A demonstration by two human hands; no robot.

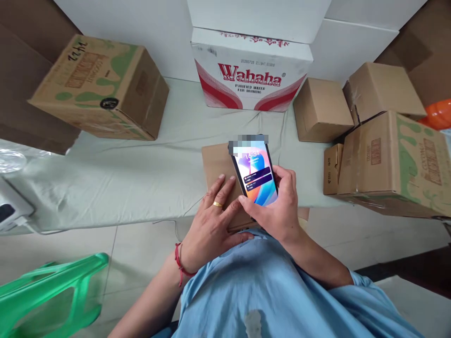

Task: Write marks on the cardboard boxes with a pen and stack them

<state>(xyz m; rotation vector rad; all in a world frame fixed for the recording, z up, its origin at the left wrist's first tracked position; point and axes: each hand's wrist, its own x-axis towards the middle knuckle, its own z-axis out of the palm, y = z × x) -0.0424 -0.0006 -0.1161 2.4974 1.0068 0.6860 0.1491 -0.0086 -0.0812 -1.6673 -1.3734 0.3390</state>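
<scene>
My right hand (280,204) grips a smartphone (258,176), thumb at its lower left corner and fingers round its right edge. The phone's screen is lit, with the time and two dark notification bars on a colourful background. Beneath it lies a flat brown piece of cardboard (214,164) at the table's front edge, close to my body. My left hand (218,218), with a gold ring and a red string bracelet, rests on the cardboard with fingers stretched out. Part of the cardboard is hidden by the phone and my hands.
A white and red water carton (252,77) stands at the back of the cloth-covered table (141,178). One printed brown box (102,89) is at left; several brown boxes (391,159) cluster at right. A green plastic stool (79,286) stands on the floor at lower left.
</scene>
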